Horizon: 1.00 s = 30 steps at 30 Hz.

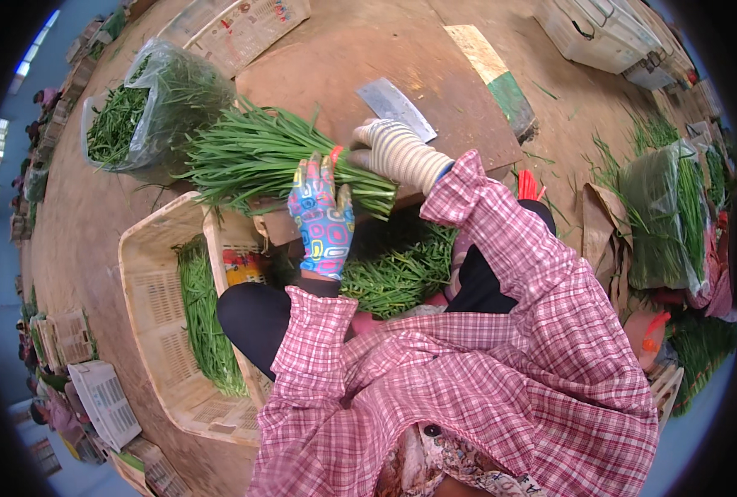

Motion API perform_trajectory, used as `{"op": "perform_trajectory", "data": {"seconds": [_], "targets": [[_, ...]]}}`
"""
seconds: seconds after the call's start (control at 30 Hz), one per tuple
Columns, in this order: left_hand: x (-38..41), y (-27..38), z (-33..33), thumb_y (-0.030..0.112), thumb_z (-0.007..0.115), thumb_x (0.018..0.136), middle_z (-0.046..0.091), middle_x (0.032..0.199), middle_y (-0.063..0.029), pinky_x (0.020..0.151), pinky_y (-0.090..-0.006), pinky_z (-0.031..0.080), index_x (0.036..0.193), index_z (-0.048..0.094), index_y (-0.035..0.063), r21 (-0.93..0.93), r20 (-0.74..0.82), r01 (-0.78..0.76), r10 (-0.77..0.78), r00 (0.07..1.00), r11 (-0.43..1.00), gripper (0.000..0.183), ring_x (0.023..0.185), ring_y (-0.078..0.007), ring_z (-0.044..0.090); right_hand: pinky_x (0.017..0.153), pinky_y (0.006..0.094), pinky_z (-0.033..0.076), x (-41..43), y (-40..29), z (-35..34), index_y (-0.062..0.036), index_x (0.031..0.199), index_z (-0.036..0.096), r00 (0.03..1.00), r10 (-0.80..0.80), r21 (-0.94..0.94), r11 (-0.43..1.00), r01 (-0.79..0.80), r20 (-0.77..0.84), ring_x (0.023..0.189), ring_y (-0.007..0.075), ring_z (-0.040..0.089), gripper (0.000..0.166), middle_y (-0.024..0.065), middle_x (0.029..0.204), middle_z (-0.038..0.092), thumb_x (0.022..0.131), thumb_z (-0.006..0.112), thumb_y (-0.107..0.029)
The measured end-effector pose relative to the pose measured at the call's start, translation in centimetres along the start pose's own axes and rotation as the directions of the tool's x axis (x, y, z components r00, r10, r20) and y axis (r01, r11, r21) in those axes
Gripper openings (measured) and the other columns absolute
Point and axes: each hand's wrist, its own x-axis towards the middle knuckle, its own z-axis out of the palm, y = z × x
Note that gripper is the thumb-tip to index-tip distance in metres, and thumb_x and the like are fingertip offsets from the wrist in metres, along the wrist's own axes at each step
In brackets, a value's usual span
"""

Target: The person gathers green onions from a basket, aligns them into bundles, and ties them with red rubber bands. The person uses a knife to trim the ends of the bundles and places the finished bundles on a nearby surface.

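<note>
A thick bundle of garlic chives (262,158) lies across the near left edge of a brown board (368,68), its cut stem ends to the right. A red band (336,153) goes around it near the stems. My left hand (322,217), in a blue patterned glove, holds the bundle from the near side, fingers laid over the leaves just left of the band. In a striped knit glove, my right hand (399,152) grips the stems beside the band from the far side; its fingertips are partly hidden. A cleaver blade (396,107) rests flat on the board beyond my right hand.
A plastic crate (157,310) with chives stands at my left. Loose green leaves (399,276) lie between my legs. Beyond the bundle is a bag of trimmings (182,93). Red ties (530,185) sit by my right knee. Bagged chives (660,217) stand at right.
</note>
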Motion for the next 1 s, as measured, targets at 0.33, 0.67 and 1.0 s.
{"op": "perform_trajectory", "data": {"seconds": [0.33, 0.67, 1.0], "targets": [[-1.0, -0.9, -0.2, 0.02, 0.061, 0.089, 0.041, 0.147, -0.0113, 0.106, -0.047, 0.03, 0.142, 0.043, 0.0061, -0.018, 0.022, 0.053, -0.053, 0.998, 0.998, 0.058, 0.136, -0.0328, 0.036, 0.063, 0.0276, 0.05, -4.5, -1.3, -8.4, -0.0024, 0.09, 0.071, 0.933, -0.083, 0.569, 0.81, -0.142, 0.351, 0.069, 0.0106, 0.062, 0.017, 0.0062, 0.076, 0.069, 0.088, 0.058, -0.013], [-0.6, -0.2, -0.1, 0.016, 0.063, 0.088, 0.044, 0.145, -0.0128, 0.106, -0.0463, 0.033, 0.141, 0.045, 0.0068, -0.028, 0.033, 0.057, -0.056, 0.998, 0.998, 0.057, 0.134, -0.0354, 0.039, 0.078, 0.0419, 0.05, 7.6, 1.4, 0.0, -0.0073, 0.098, 0.066, 0.932, -0.229, 0.028, 0.973, 0.23, 0.281, 0.09, 0.0347, 0.063, 0.019, 0.0156, 0.094, 0.066, 0.081, 0.068, -0.017], [-0.9, -0.8, 0.3, 0.021, 0.062, 0.088, 0.042, 0.147, -0.0114, 0.107, -0.0477, 0.03, 0.141, 0.045, 0.007, -0.026, 0.01, 0.06, -0.06, 0.998, 0.998, 0.058, 0.137, -0.0326, 0.036, 0.077, 0.0359, 0.051, -4.2, -1.0, -6.7, -0.0036, 0.099, 0.07, 0.92, -0.158, 0.279, 0.959, 0.056, 0.359, 0.087, 0.0276, 0.066, 0.021, 0.0131, 0.091, 0.068, 0.08, 0.071, -0.013]]}}
